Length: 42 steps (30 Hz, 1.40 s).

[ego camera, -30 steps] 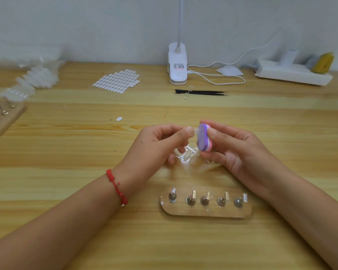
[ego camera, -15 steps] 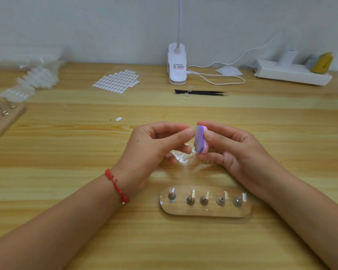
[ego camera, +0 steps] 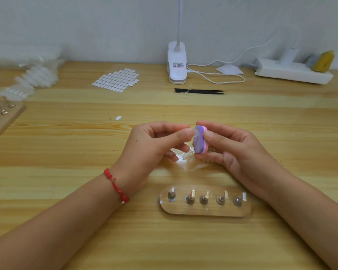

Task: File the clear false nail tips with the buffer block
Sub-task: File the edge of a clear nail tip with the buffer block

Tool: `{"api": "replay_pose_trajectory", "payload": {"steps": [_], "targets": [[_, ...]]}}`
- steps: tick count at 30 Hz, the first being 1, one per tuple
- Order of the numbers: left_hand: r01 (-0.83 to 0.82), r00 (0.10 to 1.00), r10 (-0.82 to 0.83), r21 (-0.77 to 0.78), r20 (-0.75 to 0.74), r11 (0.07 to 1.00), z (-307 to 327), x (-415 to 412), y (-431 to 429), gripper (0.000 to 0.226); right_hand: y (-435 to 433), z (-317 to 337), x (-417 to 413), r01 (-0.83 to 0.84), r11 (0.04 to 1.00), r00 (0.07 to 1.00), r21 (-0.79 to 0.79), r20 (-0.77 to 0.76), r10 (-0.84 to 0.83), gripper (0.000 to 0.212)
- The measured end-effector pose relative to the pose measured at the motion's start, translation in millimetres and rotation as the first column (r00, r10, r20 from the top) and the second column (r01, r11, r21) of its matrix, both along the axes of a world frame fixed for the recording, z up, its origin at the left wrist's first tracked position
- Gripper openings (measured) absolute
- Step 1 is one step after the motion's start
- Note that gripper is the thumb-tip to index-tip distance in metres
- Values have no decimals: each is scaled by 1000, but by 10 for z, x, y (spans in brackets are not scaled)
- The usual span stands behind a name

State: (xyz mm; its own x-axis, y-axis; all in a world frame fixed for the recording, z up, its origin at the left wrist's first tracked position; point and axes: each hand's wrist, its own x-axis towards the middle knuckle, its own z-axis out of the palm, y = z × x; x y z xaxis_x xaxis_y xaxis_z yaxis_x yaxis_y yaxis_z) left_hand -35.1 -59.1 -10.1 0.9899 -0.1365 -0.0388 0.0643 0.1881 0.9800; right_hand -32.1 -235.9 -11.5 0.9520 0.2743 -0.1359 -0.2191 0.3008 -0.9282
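Note:
A small purple, white and pink buffer block (ego camera: 199, 140) stands on end above the table's middle, and my right hand (ego camera: 232, 148) grips it between thumb and fingers. My left hand (ego camera: 154, 145) pinches a clear false nail tip (ego camera: 194, 131) between thumb and forefinger, held against the block's purple face. More clear plastic pieces (ego camera: 181, 155) glint on the table under the hands; their shape is hard to tell.
An oval wooden stand (ego camera: 205, 210) with several metal pegs lies just in front of the hands. Black tweezers (ego camera: 201, 91), a white lamp clamp (ego camera: 177, 64) with its cable, a sheet of adhesive tabs (ego camera: 116, 79), bags of nail tips (ego camera: 31, 78) and a power strip (ego camera: 293, 72) sit farther back.
The buffer block has shifted slightly up against the nail tip, and its purple face has turned more into view. Both hands stay close together at the same place.

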Motion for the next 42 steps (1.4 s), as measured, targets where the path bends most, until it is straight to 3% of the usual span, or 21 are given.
{"api": "replay_pose_trajectory", "payload": {"steps": [4, 7, 11, 14, 18, 28, 32, 42], "targets": [[6, 1000, -6, 21, 22, 1000, -16, -17, -17, 10, -23, 8, 18, 27, 998, 999, 64, -43, -24, 26], [-51, 999, 51, -29, 16, 998, -17, 3, 3, 12, -8, 9, 4, -23, 1000, 999, 15, -24, 23, 25], [16, 999, -16, 18, 33, 1000, -12, -18, -12, 12, -24, 2, 26, 24, 998, 999, 53, -47, -21, 25], [-41, 999, 42, -31, 12, 999, -12, 7, 4, 16, -25, 20, 20, -55, 999, 998, -1, -42, 54, 27], [57, 998, -58, 42, 15, 997, -4, -7, -15, 13, -35, 21, 37, -8, 1000, 998, 29, -61, 9, 27], [41, 999, -42, 14, 20, 999, 8, -6, 7, 18, -26, 38, 20, -76, 997, 996, -22, -56, 75, 31], [89, 994, -96, 121, 52, 989, 5, -34, -13, 14, -30, 37, 21, -39, 999, 998, 15, -55, 40, 28], [61, 997, -63, 49, 50, 997, -14, -16, -8, 12, -30, 44, 33, -75, 997, 995, 11, -69, 76, 27]]}}
